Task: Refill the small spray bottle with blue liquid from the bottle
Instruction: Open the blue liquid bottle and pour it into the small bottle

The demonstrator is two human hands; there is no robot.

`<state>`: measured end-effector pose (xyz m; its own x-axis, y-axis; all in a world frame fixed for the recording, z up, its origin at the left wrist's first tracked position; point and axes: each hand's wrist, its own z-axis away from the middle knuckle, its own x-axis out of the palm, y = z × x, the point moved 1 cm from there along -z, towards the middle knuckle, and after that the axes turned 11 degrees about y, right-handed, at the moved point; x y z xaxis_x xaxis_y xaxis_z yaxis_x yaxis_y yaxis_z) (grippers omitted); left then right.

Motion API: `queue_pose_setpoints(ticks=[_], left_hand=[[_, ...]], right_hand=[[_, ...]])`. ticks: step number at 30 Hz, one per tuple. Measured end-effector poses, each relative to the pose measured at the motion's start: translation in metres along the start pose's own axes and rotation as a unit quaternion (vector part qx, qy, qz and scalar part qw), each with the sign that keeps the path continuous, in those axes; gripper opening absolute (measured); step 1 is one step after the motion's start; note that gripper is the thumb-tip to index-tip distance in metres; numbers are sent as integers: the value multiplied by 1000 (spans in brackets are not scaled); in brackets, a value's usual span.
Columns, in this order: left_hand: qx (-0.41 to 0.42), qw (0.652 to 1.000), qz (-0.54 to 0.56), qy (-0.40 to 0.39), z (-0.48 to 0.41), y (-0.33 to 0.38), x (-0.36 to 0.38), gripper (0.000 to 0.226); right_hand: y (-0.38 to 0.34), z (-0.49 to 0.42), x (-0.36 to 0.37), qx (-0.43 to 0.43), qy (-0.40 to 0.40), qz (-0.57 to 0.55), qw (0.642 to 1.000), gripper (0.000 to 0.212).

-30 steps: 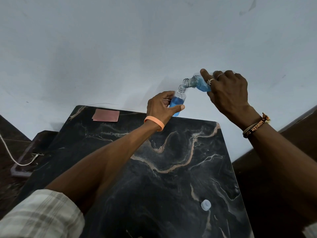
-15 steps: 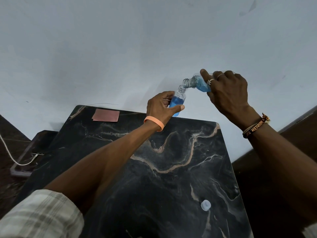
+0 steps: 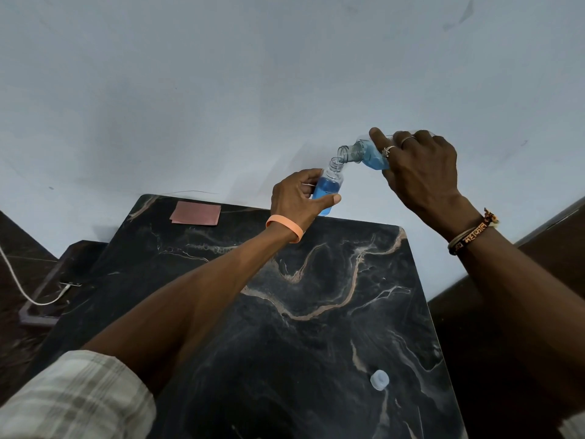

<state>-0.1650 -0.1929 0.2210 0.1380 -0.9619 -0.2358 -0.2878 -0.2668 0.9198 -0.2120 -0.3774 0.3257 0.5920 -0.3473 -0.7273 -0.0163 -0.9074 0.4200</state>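
Little has shifted in the last half second: both bottles hold their pose. Fingers and thumb of the left hand (image 3: 297, 201) curl round the small spray bottle (image 3: 329, 188), which is upright, capless and partly blue, above the far edge of the marble table (image 3: 316, 312). The right hand (image 3: 421, 172) wraps its fingers round the bottle (image 3: 370, 156), tilted mouth-down over the small one's neck. A white cap (image 3: 379, 379) lies on the table's near right, a pink cloth (image 3: 196, 213) at its far left.

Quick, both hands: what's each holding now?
Left hand: grips the small spray bottle, upright.
Right hand: grips the bottle, tilted to pour.
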Motion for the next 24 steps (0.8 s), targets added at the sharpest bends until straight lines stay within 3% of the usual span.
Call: queue_pose_setpoints(ticks=[24], left_hand=[[13, 1000, 11, 0, -1, -6, 3, 57]], right_hand=[[0, 0, 2, -1, -13, 5, 1000, 57]])
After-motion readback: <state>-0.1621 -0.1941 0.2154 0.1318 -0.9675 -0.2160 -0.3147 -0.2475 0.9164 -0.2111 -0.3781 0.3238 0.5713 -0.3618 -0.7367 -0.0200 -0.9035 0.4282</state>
